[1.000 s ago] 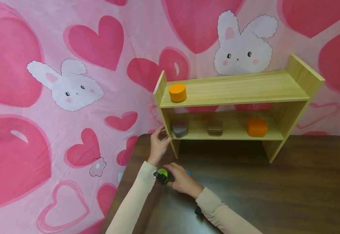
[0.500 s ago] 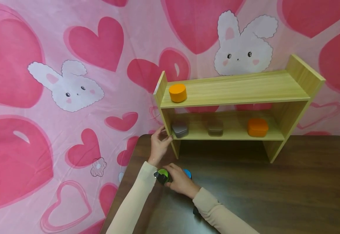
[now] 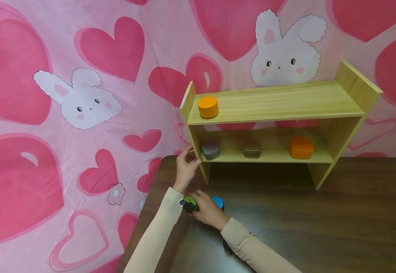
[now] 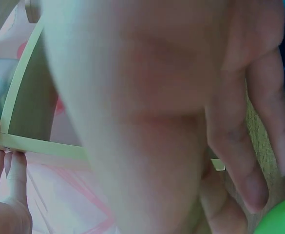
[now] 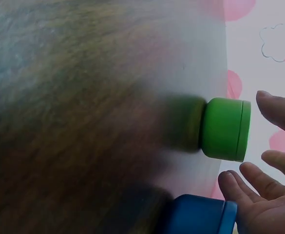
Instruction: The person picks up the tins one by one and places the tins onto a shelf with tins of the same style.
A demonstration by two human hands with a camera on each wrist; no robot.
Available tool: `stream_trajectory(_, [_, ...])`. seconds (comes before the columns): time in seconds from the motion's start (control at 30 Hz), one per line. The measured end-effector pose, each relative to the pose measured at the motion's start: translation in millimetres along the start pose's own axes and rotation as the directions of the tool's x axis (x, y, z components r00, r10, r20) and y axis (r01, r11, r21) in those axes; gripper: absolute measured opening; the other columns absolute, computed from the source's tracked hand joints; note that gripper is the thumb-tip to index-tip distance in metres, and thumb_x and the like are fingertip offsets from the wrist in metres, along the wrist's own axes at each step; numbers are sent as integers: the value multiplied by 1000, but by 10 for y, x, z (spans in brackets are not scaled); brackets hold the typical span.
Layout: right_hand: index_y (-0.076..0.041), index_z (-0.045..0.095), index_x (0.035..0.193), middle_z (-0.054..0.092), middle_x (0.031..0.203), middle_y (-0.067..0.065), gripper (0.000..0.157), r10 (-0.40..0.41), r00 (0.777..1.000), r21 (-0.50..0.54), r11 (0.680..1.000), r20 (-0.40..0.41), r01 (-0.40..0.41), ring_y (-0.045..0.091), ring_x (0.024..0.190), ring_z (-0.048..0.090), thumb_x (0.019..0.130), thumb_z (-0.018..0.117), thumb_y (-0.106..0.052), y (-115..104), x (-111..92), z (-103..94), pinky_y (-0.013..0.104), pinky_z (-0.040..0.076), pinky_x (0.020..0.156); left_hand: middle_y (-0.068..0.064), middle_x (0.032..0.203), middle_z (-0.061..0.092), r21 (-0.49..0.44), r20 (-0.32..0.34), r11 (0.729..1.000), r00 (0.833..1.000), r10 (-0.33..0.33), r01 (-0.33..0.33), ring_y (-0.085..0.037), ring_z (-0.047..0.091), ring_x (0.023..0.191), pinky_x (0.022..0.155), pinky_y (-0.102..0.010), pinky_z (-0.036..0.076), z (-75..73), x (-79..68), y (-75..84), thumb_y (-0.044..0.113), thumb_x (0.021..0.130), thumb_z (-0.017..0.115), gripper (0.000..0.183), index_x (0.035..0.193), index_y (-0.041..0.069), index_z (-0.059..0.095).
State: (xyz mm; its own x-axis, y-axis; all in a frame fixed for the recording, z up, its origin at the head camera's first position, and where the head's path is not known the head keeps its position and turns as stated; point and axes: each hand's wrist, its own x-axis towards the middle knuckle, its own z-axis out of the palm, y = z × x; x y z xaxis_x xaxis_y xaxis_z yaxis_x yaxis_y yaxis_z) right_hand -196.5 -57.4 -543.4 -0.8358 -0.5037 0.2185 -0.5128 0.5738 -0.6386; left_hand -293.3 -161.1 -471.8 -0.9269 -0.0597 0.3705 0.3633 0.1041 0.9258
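1. Left hand [image 3: 185,171]: grip narrow, pinching the side panel [image 3: 194,137] of the wooden shelf [image 3: 276,118] at its left end. Thumb on the front edge, fingers round the outer face. Reads as steadying the shelf, since nothing else is in that hand.
2. Right hand [image 3: 208,210]: grip wide, thumb and fingers spread about the lid of the green container [image 5: 225,129]. Right wrist view shows gaps; one fingertip sits very close to the rim, contact can't be confirmed. Spread looks sized for a grasp from above.
3. Green container: upright on the tabletop [image 3: 286,216], lid up, in front of the shelf's left end. Close to both hands, probably for easy reach. Head view: partly hidden by the black wrist camera [image 3: 187,206].
4. Blue container [image 3: 217,202]: just beside the green one, also upright on the tabletop, partly behind the right hand. Nobody is holding it; likely parked with its neighbour.
5. Shelf, upper level: orange round container [image 3: 208,107] near the left end.
6. Shelf, lower level: left grey container [image 3: 211,150] just inside the pinched panel, middle grey container [image 3: 252,150] well apart from it, orange box [image 3: 301,148] toward the right. Spacing looks deliberate, like a display row.
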Motion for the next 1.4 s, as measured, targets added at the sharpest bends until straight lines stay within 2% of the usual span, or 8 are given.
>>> stream_trajectory(0.17, [-3, 65, 135, 67, 123, 12, 61, -20, 1000, -51, 998, 8, 20, 29, 112, 67, 81, 90, -21, -8, 28, 7, 45, 60, 99, -33, 122, 67, -2, -1, 1000, 1000, -15, 15, -11, 63, 101, 98, -35, 61, 21, -12, 60, -16, 84, 66, 54, 137, -4, 63])
stream_trajectory(0.4, [-5, 68, 130, 67, 120, 9, 58, -26, 1000, -74, 997, -1, 26, 26, 108, 68, 79, 91, -21, -13, 58, 41, 42, 61, 97, -31, 122, 67, -8, 19, 1000, 1000, -5, 6, -12, 63, 102, 100, -39, 61, 36, -93, 324, -13, 85, 66, 51, 136, -5, 63])
stream_trajectory(0.57, [-9, 68, 128, 67, 118, 8, 55, -53, 998, -103, 993, -15, 51, 26, 103, 68, 80, 90, -20, -5, 59, 78, 40, 62, 93, -32, 123, 67, -7, 17, 1000, 1000, -19, 20, -10, 63, 103, 105, -47, 58, 31, -123, 321, -14, 85, 67, 52, 137, -5, 63])
stream_trajectory(0.77, [-11, 67, 131, 68, 118, 9, 58, -53, 999, -118, 992, -9, 51, 27, 103, 69, 79, 91, -22, 30, 54, 118, 41, 62, 92, -33, 121, 68, -5, 14, 1000, 999, -30, 30, -8, 64, 102, 106, -51, 57, 32, -135, 295, -14, 84, 67, 54, 137, -5, 63])
stream_trajectory(0.93, [-12, 68, 129, 69, 115, 8, 56, -103, 994, -188, 978, -38, 94, 25, 98, 70, 78, 90, -21, 52, 73, 118, 38, 63, 87, -33, 122, 68, -4, 11, 1000, 1000, -16, 16, -11, 65, 103, 106, -52, 56, 35, -116, 294, -14, 84, 67, 54, 137, -5, 63])
stream_trajectory(1.1, [-10, 72, 121, 68, 107, 6, 48, -130, 991, -216, 969, -41, 118, 23, 86, 69, 77, 88, -19, 69, 81, 119, 36, 62, 76, -34, 123, 67, -11, 3, 1000, 1000, -26, 26, -13, 66, 104, 107, -52, 56, 33, -119, 299, -15, 84, 67, 54, 137, -5, 63])
stream_trajectory(1.17, [-10, 73, 117, 68, 104, 6, 46, -134, 990, -224, 967, -41, 122, 23, 82, 68, 75, 88, -18, 74, 87, 114, 35, 61, 74, -33, 123, 67, -12, 5, 1000, 1000, -26, 26, -13, 67, 104, 106, -52, 56, 34, -119, 299, -15, 84, 66, 54, 137, -5, 63])
stream_trajectory(1.4, [-11, 74, 117, 70, 107, 5, 45, -97, 995, -229, 969, -11, 92, 22, 86, 69, 75, 89, -20, 93, 119, 98, 35, 61, 76, -32, 121, 69, -2, 5, 1000, 1000, -11, 11, -10, 67, 103, 104, -46, 58, 30, -90, 257, -14, 84, 67, 54, 137, -5, 63])
